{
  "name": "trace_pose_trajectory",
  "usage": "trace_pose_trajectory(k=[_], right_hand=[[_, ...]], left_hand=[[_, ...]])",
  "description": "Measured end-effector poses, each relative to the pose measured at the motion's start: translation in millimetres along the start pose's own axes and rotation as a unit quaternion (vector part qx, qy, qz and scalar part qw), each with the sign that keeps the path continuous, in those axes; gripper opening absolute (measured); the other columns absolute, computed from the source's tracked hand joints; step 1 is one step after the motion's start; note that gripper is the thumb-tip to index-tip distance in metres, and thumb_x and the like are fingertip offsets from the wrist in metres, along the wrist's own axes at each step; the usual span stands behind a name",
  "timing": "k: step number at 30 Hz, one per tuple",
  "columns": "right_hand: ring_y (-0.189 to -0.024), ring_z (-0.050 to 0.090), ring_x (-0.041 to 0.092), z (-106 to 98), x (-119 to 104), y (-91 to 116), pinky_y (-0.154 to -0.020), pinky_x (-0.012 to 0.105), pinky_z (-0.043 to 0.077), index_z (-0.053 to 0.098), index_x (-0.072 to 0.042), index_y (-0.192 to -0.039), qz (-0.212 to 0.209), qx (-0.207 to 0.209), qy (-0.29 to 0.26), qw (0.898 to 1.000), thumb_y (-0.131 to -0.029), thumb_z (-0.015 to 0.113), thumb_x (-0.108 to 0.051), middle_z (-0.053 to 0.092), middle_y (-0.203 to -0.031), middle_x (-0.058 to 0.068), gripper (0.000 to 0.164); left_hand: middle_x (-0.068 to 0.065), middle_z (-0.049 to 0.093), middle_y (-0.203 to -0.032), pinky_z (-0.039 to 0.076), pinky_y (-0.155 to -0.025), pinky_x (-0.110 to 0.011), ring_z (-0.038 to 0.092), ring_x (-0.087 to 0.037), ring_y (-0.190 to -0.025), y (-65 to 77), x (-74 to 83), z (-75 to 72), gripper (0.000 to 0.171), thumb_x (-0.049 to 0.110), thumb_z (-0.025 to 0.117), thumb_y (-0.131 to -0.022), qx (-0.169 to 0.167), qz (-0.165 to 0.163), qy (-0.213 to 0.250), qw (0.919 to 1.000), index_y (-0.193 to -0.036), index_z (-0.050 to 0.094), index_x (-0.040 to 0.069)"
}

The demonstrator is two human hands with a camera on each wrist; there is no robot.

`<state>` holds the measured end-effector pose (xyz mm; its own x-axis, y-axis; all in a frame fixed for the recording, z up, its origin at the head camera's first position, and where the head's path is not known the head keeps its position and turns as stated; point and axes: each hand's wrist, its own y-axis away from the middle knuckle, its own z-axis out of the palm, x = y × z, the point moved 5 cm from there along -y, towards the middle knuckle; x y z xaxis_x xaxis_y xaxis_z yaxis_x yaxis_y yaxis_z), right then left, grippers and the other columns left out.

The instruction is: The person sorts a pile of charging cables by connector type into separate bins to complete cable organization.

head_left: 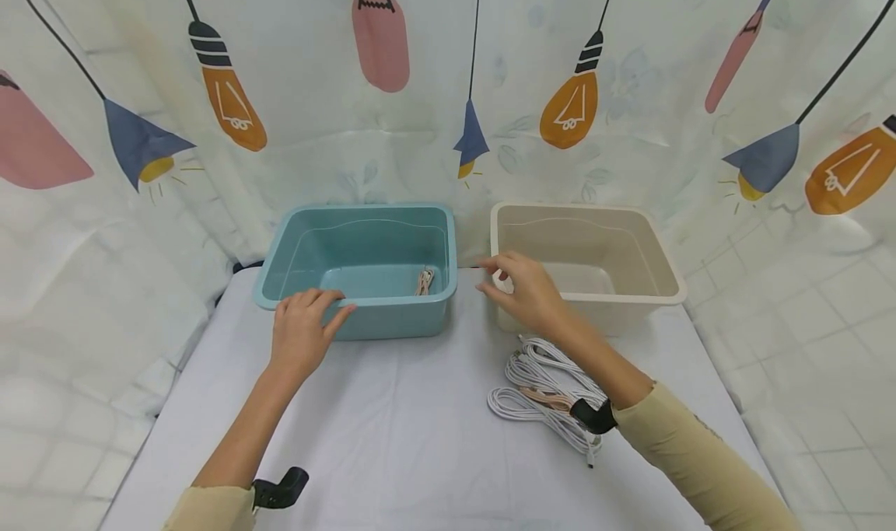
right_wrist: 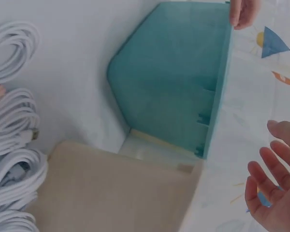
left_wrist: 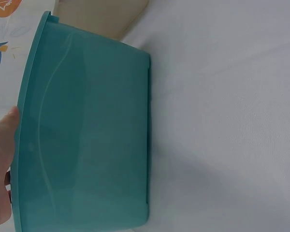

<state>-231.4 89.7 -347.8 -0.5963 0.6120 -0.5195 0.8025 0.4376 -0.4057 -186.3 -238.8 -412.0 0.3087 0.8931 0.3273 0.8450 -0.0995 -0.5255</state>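
My left hand (head_left: pixel 301 333) holds the front rim of a teal plastic bin (head_left: pixel 378 319), its fingers over the edge and its thumb at the outer side. Inside that bin, near its right end, lies a small bundled peach-coloured cable (head_left: pixel 425 281). My right hand (head_left: pixel 526 291) hangs above the front left corner of a beige bin (head_left: pixel 616 298), fingers loosely bent and nothing between them. Below my right forearm, coiled white cables (head_left: pixel 539 368) lie in a pile with a peach-coloured cable (head_left: pixel 546 398) among them; the forearm hides part of it.
Both bins stand side by side at the back of a table with a white cloth (head_left: pixel 420 438), a narrow gap between them. A curtain (head_left: pixel 434 158) printed with lamps and bulbs hangs right behind and along the sides.
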Motion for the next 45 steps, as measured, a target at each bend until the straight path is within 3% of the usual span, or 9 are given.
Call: trace_pose_trajectory(k=[5, 10, 22, 29, 37, 41, 45], right_hand=[[-0.093, 0.068, 0.034, 5.3, 7.0, 18.8, -0.081, 0.045, 0.057, 0.074, 0.003, -0.12, -0.005, 0.005, -0.01, 1.0, -0.092, 0.081, -0.004, 0.074, -0.105, 0.017, 0.03], [-0.095, 0.067, 0.036, 12.3, 17.2, 37.2, -0.083, 0.049, 0.058, 0.073, 0.003, -0.121, 0.018, -0.005, -0.022, 1.0, -0.093, 0.08, -0.005, 0.072, -0.107, 0.017, 0.03], [-0.088, 0.07, 0.032, 32.0, 41.1, 81.9, -0.077, 0.043, 0.059, 0.075, 0.0, -0.117, 0.016, -0.016, 0.003, 1.0, -0.089, 0.082, -0.002, 0.075, -0.103, 0.014, 0.029], [-0.092, 0.071, 0.03, 40.7, 55.4, 108.9, -0.082, 0.042, 0.06, 0.074, -0.001, -0.12, 0.042, -0.034, -0.002, 0.999, -0.09, 0.083, -0.006, 0.075, -0.106, 0.013, 0.031], [-0.088, 0.069, 0.031, 46.3, 73.5, 135.4, -0.078, 0.042, 0.058, 0.075, 0.001, -0.116, 0.057, -0.044, -0.007, 0.997, -0.089, 0.082, -0.003, 0.075, -0.1, 0.013, 0.029], [-0.085, 0.068, 0.028, 50.8, 82.2, 148.4, -0.074, 0.036, 0.057, 0.075, 0.002, -0.114, 0.058, -0.046, 0.0, 0.997, -0.088, 0.083, -0.002, 0.075, -0.099, 0.011, 0.028], [-0.087, 0.068, 0.027, 54.3, 89.2, 159.5, -0.072, 0.031, 0.056, 0.075, 0.001, -0.114, 0.087, -0.064, -0.006, 0.994, -0.089, 0.083, -0.007, 0.075, -0.101, 0.01, 0.028]], left_hand=[[-0.02, 0.075, -0.105, 0.045, -0.098, -0.069, 0.066, -0.048, -0.104, 0.2, -0.7, -0.3, 0.027, 0.02, 0.084, -0.091, 0.003, 0.002, -0.002, 1.0, -0.109, 0.075, 0.001], [-0.02, 0.075, -0.104, 0.045, -0.097, -0.069, 0.066, -0.048, -0.102, 0.0, -1.8, 0.2, 0.028, 0.019, 0.085, -0.09, 0.007, 0.005, -0.003, 1.0, -0.109, 0.075, 0.001], [-0.02, 0.074, -0.104, 0.045, -0.097, -0.069, 0.066, -0.048, -0.102, -1.1, -1.2, -0.2, 0.027, 0.019, 0.085, -0.09, 0.005, 0.003, -0.002, 1.0, -0.108, 0.075, 0.001], [-0.02, 0.074, -0.104, 0.045, -0.097, -0.069, 0.065, -0.048, -0.102, -1.6, 0.5, -0.8, 0.027, 0.019, 0.084, -0.091, 0.0, 0.0, -0.001, 1.0, -0.108, 0.075, 0.001], [-0.02, 0.074, -0.104, 0.045, -0.097, -0.069, 0.066, -0.047, -0.102, -1.2, 0.4, -0.5, 0.027, 0.019, 0.084, -0.091, -0.001, 0.001, -0.002, 1.0, -0.109, 0.075, 0.001], [-0.02, 0.074, -0.105, 0.045, -0.097, -0.069, 0.066, -0.047, -0.102, -0.8, 0.2, -0.7, 0.026, 0.019, 0.084, -0.091, -0.001, 0.001, -0.003, 1.0, -0.109, 0.075, 0.002], [-0.02, 0.074, -0.103, 0.046, -0.096, -0.069, 0.066, -0.047, -0.1, -0.2, 0.9, -1.8, 0.026, 0.018, 0.084, -0.09, 0.005, 0.005, 0.0, 1.0, -0.108, 0.075, 0.001]])
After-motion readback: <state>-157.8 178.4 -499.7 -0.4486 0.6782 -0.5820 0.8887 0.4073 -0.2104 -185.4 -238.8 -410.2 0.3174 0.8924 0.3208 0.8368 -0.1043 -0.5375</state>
